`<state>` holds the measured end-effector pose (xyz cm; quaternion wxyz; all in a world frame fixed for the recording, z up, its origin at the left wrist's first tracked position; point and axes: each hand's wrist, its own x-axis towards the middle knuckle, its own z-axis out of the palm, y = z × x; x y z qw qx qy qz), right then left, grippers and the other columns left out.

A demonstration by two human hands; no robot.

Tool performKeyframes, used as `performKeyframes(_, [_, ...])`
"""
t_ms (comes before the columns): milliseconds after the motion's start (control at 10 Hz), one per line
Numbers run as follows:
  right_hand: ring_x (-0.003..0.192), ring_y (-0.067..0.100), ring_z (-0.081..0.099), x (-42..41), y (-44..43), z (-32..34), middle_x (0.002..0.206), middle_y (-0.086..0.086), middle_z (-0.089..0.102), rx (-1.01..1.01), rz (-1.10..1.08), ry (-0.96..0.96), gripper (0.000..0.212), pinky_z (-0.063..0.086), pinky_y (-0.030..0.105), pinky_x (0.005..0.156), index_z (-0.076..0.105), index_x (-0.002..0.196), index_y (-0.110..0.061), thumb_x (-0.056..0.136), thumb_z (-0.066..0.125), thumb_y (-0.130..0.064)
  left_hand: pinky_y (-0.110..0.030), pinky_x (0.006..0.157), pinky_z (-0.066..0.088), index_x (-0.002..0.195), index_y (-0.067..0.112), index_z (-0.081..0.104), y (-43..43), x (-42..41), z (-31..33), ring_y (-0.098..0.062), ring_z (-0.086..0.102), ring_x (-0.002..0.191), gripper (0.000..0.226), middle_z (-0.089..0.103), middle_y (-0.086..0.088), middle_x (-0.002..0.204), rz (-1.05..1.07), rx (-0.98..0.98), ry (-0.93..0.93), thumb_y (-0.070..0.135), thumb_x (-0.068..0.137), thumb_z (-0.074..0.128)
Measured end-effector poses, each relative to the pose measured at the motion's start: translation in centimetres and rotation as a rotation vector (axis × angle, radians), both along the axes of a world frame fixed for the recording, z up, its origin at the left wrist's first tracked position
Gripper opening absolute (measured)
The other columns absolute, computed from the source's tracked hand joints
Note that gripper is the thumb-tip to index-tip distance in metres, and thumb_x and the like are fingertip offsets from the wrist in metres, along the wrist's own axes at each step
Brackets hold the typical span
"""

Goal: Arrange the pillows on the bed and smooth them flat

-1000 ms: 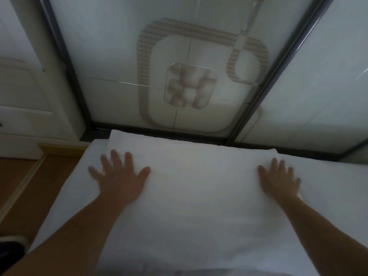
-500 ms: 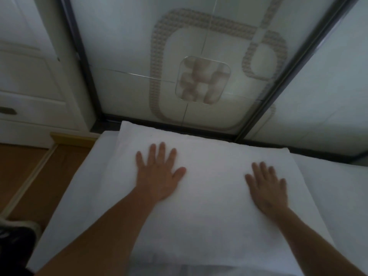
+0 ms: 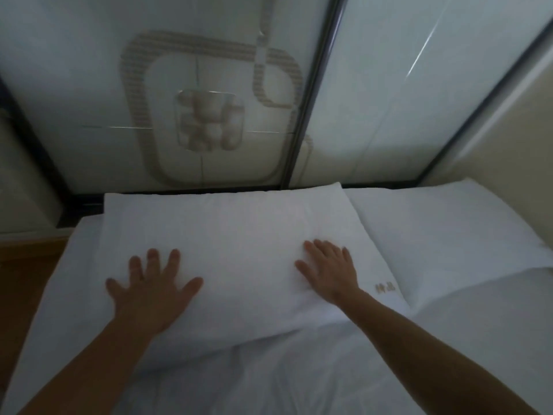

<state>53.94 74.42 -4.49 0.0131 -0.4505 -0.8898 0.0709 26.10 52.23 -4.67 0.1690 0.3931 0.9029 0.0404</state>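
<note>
White cotton covers nearly everything in the head view: a bed (image 3: 299,381) with 2 pillows at its head, set side by side against a dark rail below frosted glass panels (image 3: 89,85). The near pillow (image 3: 233,235) lies in the middle of the picture, its far edge along the rail, its near edge raised a little off the sheet. The second pillow (image 3: 443,232) lies to its right, the 2 touching along their inner edges.

Both hands rest palm down on the near pillow, holding nothing. The left hand (image 3: 151,290) has its fingers spread wide and flat, placed near the pillow's left front part, thumb pointing inward. The right hand (image 3: 330,272) lies flat too, fingers closer together and angled toward the upper left, near the pillow's right front corner. Just beside its wrist, small gold embroidered characters (image 3: 386,287) mark the pillowcase; they are too blurred to read.

On the left glass panel sits a beige looped pattern (image 3: 140,85). Brown wooden floor (image 3: 27,265) shows left of the bed.
</note>
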Motion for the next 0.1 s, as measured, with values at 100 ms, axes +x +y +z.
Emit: performKeyframes(100, [0.148,0.026,0.014,-2.09,-1.15,1.27,0.161,0.004,0.021,-0.002,0.082,0.033,0.082,0.009,0.052,0.119,0.017,0.151,-0.030,0.085,0.007,-0.077,-0.063,0.116,0.002,0.151,0.033,-0.006,0.96,2.85,1.45,-0.030,-0.003,0.149,0.079,-0.005,-0.004,0.163,-0.147,0.119,0.079,0.072,0.087,0.019])
